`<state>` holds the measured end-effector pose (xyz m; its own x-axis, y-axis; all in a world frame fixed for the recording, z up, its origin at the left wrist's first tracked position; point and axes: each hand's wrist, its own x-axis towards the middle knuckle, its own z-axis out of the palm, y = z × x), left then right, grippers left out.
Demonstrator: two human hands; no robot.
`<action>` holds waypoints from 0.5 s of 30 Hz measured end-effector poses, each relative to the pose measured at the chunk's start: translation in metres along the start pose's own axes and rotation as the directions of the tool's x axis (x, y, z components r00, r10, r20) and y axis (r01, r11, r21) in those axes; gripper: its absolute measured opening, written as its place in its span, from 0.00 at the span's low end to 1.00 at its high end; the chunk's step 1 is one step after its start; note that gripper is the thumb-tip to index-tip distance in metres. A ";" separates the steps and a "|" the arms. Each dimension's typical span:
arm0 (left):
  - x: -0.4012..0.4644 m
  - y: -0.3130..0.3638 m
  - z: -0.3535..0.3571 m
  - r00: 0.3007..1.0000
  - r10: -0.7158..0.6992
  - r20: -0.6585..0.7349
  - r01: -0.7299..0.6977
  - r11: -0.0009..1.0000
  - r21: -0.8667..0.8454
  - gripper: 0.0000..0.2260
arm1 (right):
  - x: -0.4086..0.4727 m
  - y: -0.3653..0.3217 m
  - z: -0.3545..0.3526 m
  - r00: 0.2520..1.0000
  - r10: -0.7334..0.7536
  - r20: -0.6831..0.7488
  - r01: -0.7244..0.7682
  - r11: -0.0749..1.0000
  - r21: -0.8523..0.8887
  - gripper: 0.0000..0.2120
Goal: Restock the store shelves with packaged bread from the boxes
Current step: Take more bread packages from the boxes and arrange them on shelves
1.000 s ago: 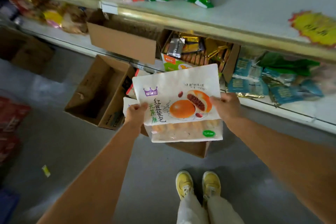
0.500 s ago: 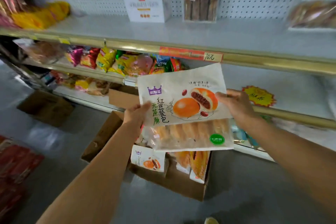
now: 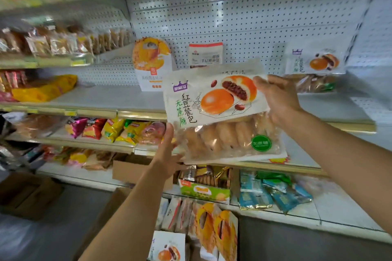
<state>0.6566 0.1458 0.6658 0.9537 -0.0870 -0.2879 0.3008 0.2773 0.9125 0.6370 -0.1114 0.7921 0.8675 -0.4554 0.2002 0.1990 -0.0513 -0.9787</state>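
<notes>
- The right hand (image 3: 275, 99) grips the bread pack (image 3: 220, 112) at its upper right edge; the left hand (image 3: 167, 154) supports its lower left corner.
- The pack hangs before the shelf (image 3: 118, 96), long axis tilted, bare space just behind.
- A matching pack (image 3: 314, 63) stands right, nearer the right hand.

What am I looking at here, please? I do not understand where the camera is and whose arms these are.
The camera sits on a person's head and looks forward and down, so the two bare arms are that person's own. There is only this one view. The left hand and the right hand hold a bread bag by its two sides, raised in front of a store shelf. A matching bag already stands on that shelf at the right. Lower down, an open box holds more packaged bread.
</notes>
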 end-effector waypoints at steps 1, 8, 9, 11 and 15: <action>-0.001 -0.003 0.006 0.998 -0.036 0.048 0.037 0.999 -0.012 0.26 | 0.002 -0.002 -0.002 0.999 0.016 -0.034 -0.015 1.000 0.020 0.14; 0.021 0.005 0.021 0.996 -0.021 0.088 0.013 0.995 0.095 0.18 | 0.014 0.012 -0.037 0.951 0.224 -0.215 -0.203 0.973 0.114 0.21; 0.025 0.005 0.023 0.996 -0.021 0.083 0.013 0.996 0.093 0.16 | 0.017 0.017 -0.043 0.941 0.248 -0.232 -0.223 0.966 0.128 0.23; 0.032 0.007 0.032 0.997 -0.018 0.081 0.009 0.993 0.117 0.17 | 0.021 0.021 -0.055 0.925 0.294 -0.241 -0.265 0.953 0.149 0.17; 0.045 0.006 0.061 0.998 -0.055 0.025 0.050 0.985 0.168 0.20 | 0.032 0.023 -0.076 0.910 0.308 -0.276 -0.292 0.951 0.099 0.09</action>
<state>0.7016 0.0855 0.6756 0.9355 -0.1260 -0.3302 0.3438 0.1078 0.9328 0.6341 -0.1948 0.7726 0.7252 -0.6758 -0.1321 -0.0189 0.1722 -0.9849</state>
